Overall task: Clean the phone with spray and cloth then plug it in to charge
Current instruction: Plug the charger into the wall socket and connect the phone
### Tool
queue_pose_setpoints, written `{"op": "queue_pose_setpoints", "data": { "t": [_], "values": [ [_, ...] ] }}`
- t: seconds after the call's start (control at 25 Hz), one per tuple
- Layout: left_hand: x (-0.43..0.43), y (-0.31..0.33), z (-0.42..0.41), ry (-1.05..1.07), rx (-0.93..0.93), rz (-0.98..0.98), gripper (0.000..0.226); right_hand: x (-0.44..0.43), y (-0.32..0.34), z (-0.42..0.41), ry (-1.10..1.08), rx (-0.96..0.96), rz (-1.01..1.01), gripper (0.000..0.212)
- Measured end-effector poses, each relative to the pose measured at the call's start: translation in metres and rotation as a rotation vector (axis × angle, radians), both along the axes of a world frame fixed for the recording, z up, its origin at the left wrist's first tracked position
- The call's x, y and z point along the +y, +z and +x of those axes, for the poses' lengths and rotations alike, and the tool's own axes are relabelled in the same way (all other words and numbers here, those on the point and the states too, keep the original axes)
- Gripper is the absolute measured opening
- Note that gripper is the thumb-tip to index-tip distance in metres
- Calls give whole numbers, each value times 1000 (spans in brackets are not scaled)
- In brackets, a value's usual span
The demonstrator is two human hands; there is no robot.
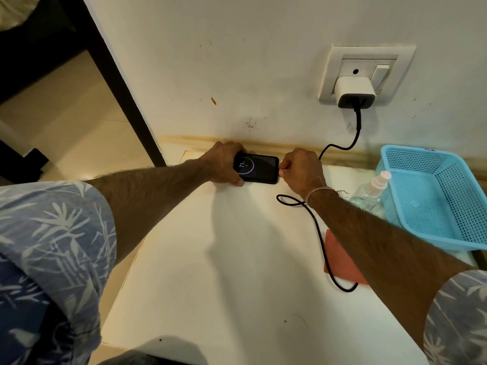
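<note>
step: plugging in | left grip (pixel 224 162) curled round phone (pixel 259 168) | right grip (pixel 300 169) pinching cable (pixel 320 233) end | next: confirm charging, release gently

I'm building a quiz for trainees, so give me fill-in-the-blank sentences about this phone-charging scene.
The phone shows the number ____ on its screen. A black cable runs from the charger in the wall ____. The spray bottle stands beside a ____ basket. The left hand grips the ____.
Missing: 71; socket; blue; phone.
</note>
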State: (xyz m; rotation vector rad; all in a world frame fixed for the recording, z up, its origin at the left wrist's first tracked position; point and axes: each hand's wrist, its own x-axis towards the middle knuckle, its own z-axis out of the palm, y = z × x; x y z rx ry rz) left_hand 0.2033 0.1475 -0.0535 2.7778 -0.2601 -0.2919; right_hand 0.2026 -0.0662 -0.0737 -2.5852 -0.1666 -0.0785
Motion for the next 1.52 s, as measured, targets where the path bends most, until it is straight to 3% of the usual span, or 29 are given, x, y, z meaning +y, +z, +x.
{"op": "queue_pose_setpoints", "data": {
  "t": [0.84, 1.08, 1.16, 1.24, 1.4, 1.52],
  "values": [
    [1, 3, 4, -58, 23, 62, 81, -1, 4, 2, 29, 27, -28, 9],
    [-5, 5, -11, -35, -52, 220, 84, -8, 18, -17, 17, 84, -8, 33],
    [-10, 8, -24, -22, -112, 223, 86, -13, 30, -32, 20, 50, 42, 32],
    [-20, 13, -43, -7, -186, 123, 77, -20, 43, -53, 45, 6, 96, 26],
    [-61, 21, -101, -34, -386, -128, 32, -54, 63, -108, 54, -47, 167, 18],
    [-100, 25, -147, -247, -188, -243, 23, -91, 68, -149, -14, -31, 149, 25]
  ]
}}
